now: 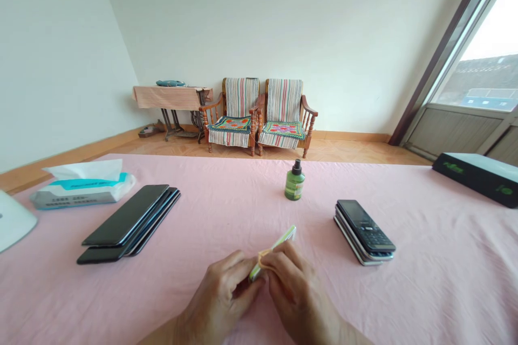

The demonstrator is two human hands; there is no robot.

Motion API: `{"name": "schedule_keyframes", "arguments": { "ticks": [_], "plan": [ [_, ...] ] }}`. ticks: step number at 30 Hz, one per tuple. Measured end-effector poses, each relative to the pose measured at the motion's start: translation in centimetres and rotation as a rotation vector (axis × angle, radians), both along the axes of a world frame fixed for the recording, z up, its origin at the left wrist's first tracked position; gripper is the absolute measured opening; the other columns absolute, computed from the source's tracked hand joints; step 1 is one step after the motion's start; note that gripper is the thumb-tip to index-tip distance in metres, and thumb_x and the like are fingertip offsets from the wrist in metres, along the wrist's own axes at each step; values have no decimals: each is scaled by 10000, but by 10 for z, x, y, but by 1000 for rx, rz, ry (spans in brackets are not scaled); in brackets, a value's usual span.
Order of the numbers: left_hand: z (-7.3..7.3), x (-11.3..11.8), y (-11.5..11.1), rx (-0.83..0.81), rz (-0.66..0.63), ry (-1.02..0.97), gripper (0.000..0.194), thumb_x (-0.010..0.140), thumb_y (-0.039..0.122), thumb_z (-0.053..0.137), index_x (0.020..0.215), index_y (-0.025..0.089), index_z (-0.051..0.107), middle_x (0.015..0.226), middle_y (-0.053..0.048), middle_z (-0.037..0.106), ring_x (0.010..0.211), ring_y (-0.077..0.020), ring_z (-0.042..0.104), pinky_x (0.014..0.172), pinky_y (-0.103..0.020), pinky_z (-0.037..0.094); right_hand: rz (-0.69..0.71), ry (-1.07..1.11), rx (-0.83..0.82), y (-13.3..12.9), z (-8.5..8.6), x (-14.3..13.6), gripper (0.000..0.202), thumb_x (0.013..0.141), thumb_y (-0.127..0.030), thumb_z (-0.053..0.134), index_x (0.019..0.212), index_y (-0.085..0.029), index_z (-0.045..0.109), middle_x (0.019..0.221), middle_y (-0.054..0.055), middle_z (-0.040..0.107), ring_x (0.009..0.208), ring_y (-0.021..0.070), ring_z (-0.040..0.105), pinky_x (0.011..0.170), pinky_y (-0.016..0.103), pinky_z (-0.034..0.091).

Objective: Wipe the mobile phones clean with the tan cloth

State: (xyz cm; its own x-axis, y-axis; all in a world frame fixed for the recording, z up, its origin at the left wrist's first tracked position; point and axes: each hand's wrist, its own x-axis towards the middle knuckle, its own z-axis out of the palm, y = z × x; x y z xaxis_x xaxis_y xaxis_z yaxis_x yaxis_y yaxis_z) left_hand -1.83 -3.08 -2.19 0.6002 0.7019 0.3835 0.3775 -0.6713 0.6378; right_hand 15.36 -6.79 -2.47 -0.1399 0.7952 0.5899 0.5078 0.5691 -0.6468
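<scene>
Near the front of the table, a thin slab with a light green and white edge [288,235] is held tilted between my hands. It looks phone-like, but it is seen nearly edge-on and mostly covered by fingers. My left hand [222,292] is closed on its near end. A yellowish rubber band [262,260] loops around the slab. My right hand [297,287] is closed too, its fingers pinching the band against the slab. To the right lies a stack of keypad phones [364,229], the top one black. Several dark smartphones [129,218] are piled on the left.
On the pink-covered table [226,205] stands a green spray bottle [295,182], beyond my hands. A tissue pack [83,190] lies at the left, beside a white rounded object [14,221]. A black box [477,175] sits far right. Two wooden armchairs [283,110] stand behind.
</scene>
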Motion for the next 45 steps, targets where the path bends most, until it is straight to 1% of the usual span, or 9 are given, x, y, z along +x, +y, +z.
{"name": "schedule_keyframes", "arguments": {
  "ticks": [2, 8, 14, 20, 28, 32, 36, 41, 45],
  "plan": [
    [0, 0, 0, -10, 8, 0, 164, 889, 76, 533, 908, 189, 651, 773, 0, 591, 693, -135, 594, 634, -206, 441, 20, -13, -4, 1, 1, 2, 252, 900, -50, 432, 995, -212, 601, 885, 51, 574, 811, 165, 581, 705, 263, 488],
    [0, -1, -1, -11, 29, 34, 124, 901, 123, 555, 898, 187, 662, 717, 18, 534, 620, -124, 544, 564, -205, 392, -103, -3, -16, 9, 3, 15, 246, 876, -21, 462, 931, -216, 601, 855, 32, 569, 761, 155, 574, 664, 252, 468],
    [-3, -1, 0, -53, 17, -11, 103, 879, 113, 597, 807, 181, 625, 744, 11, 567, 674, -134, 566, 604, -206, 408, 87, -41, 22, -3, 3, -1, 240, 884, -36, 451, 969, -207, 597, 895, 59, 581, 805, 173, 574, 697, 275, 494],
    [-3, 0, 1, -42, 43, -2, 135, 833, 52, 600, 810, 182, 632, 733, 16, 568, 662, -133, 568, 596, -209, 403, 8, -23, -2, 1, 4, 4, 243, 884, -25, 441, 953, -200, 595, 874, 55, 575, 790, 168, 575, 678, 270, 489],
    [4, 0, 3, -110, -31, -66, 137, 841, 70, 607, 853, 194, 663, 811, -3, 642, 765, -156, 628, 683, -221, 475, 139, -81, 99, -6, 8, -6, 250, 866, -35, 452, 932, -207, 622, 866, 54, 608, 774, 162, 579, 681, 259, 487],
    [1, -2, 2, -55, 21, -13, 203, 820, 60, 616, 943, 206, 683, 807, -2, 657, 732, -156, 636, 656, -221, 505, -18, 73, -56, 2, 6, 8, 221, 796, -25, 467, 838, -197, 600, 813, 28, 603, 737, 149, 587, 652, 236, 467],
    [-2, -3, 2, 14, -24, -67, 561, 818, 50, 595, 1340, 236, 503, 1164, -59, 654, 1034, -203, 636, 914, -297, 513, -263, 251, -254, 14, 4, 23, 119, 799, -123, 504, 796, -183, 606, 768, 25, 616, 720, 166, 594, 648, 253, 455],
    [3, -2, 0, 47, -118, -17, 495, 845, 60, 571, 1306, 237, 537, 968, -56, 662, 845, -186, 653, 759, -280, 558, -254, 373, -403, 15, 7, 23, 90, 785, -222, 539, 782, -172, 614, 718, 20, 627, 683, 176, 577, 621, 264, 433],
    [5, -1, -2, 86, -232, 20, 551, 830, -1, 510, 1329, 232, 505, 1014, -72, 644, 914, -198, 633, 835, -315, 542, -216, 447, -468, 12, 12, 19, 124, 765, -266, 549, 763, -159, 612, 684, 15, 607, 648, 167, 555, 597, 264, 421]
  ]
}}
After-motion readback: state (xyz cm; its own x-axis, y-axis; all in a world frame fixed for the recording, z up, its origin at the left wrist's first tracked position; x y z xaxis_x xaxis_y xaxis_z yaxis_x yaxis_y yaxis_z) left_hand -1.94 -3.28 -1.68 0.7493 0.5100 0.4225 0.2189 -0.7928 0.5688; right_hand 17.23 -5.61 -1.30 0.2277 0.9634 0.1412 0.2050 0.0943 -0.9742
